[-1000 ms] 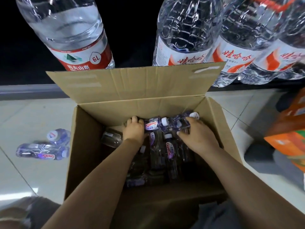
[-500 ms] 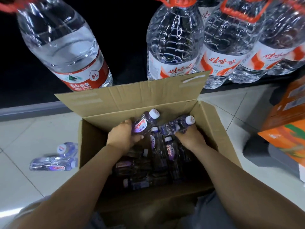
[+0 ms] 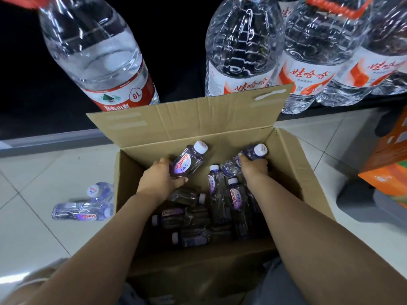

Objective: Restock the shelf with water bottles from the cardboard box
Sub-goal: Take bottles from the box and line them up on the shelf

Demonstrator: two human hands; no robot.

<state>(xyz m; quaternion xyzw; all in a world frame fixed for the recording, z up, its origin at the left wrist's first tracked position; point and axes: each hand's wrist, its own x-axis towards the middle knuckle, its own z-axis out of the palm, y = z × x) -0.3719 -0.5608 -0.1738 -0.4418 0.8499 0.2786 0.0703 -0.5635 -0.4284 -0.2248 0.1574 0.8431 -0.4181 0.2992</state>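
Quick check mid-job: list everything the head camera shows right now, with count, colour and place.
cardboard box: one, brown, open on the floor, centre.
small bottles in box: several, exact count unclear, purple labels, white caps, lying loose.
small bottles on floor: at least two, purple labels, left of the box.
6L jug: one, clear, red label, behind the box, left.
large jugs: at least three, clear, white-and-orange labels, behind the box, right.
orange carton: one, far right.
tiled floor: white.
left hand: grips one small bottle.
right hand: grips another bottle.
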